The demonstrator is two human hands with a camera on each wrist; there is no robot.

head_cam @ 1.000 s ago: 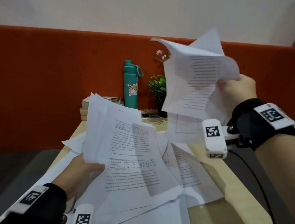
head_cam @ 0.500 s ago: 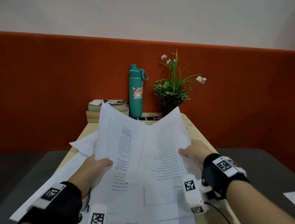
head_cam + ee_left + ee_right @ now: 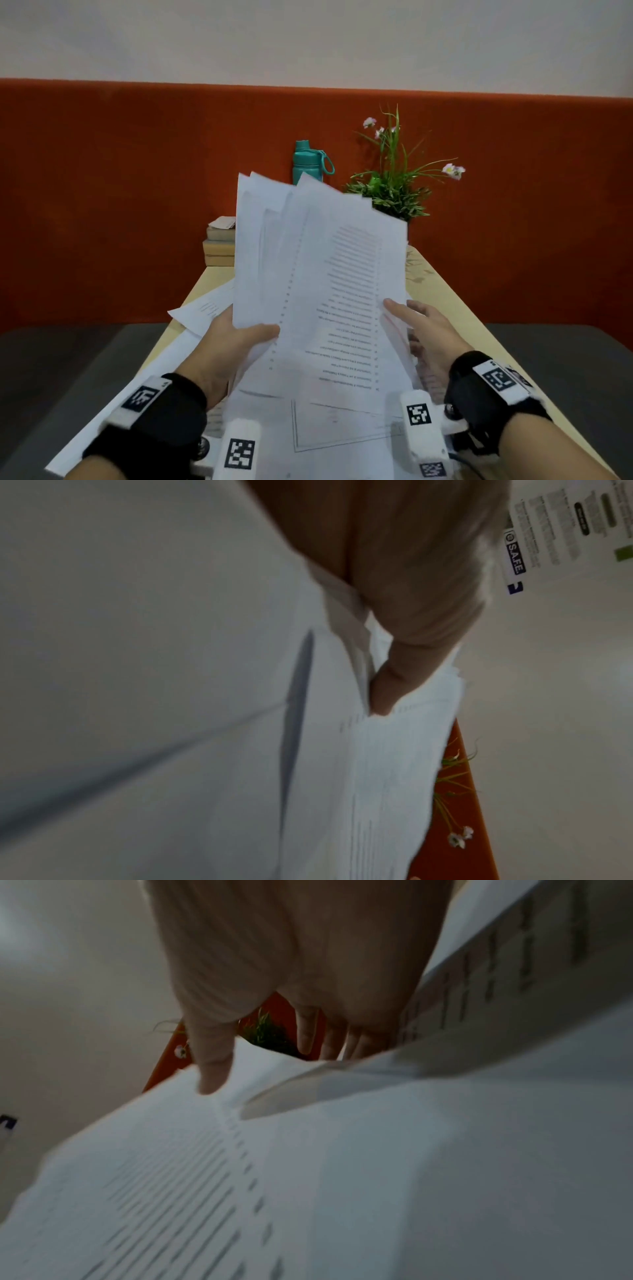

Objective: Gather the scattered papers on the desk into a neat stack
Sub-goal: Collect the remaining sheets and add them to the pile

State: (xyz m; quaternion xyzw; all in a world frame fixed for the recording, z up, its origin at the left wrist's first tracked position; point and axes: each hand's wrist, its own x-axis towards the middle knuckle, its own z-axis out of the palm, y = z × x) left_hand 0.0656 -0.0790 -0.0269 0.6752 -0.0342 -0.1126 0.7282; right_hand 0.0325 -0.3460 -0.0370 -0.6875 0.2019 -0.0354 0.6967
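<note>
A fanned bundle of white printed papers stands tilted up above the desk. My left hand grips its lower left edge, thumb on top and fingers behind. In the left wrist view the left hand has its thumb pressed on the sheets. My right hand holds the bundle's right edge, thumb on the front sheet and fingers behind it. The right wrist view shows the right hand with its thumb on the printed sheet. More loose papers lie on the desk below, and one sheet sticks out at the left.
The light wooden desk runs back to an orange wall panel. At its far end stand a teal bottle, a potted plant and a stack of books. Dark grey floor lies on both sides.
My right hand has come down from the upper right and brought its sheets against the left hand's bundle. The joined bundle has closed up and tilted up in front of the bottle.
</note>
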